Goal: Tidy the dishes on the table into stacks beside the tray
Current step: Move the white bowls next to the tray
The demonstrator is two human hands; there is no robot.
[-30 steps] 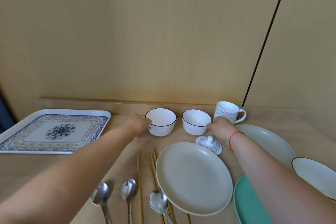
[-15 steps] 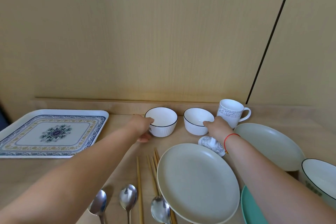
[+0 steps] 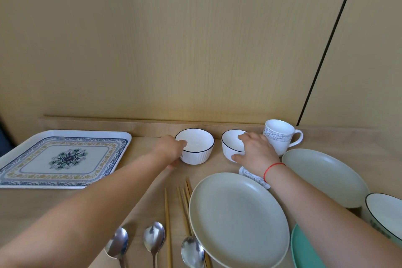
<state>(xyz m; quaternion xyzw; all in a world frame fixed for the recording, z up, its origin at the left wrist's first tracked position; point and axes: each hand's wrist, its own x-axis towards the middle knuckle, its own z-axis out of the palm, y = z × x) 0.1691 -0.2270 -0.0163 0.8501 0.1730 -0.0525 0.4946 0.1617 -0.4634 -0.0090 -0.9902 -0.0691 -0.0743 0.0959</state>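
Note:
Two small white bowls with dark rims stand at the back of the wooden table. My left hand (image 3: 171, 150) grips the left bowl (image 3: 196, 148) at its left rim, thumb inside. My right hand (image 3: 253, 150) clasps the right bowl (image 3: 231, 144) over its right rim and side. Both bowls rest on the table. The patterned tray (image 3: 65, 159) lies at the far left. A pale green plate (image 3: 238, 218) sits in front of the bowls, with a second one (image 3: 324, 174) to its right.
A white patterned mug (image 3: 280, 138) stands right of the bowls; its lid (image 3: 253, 177) lies under my right wrist. A teal plate (image 3: 301, 250) and a larger white bowl (image 3: 384, 215) sit at the right edge. Spoons (image 3: 154, 240) and chopsticks (image 3: 167, 224) lie near the front.
My right hand has closed over the right bowl's rim and side. My left hand's thumb has hooked into the left bowl. The view has tilted slightly.

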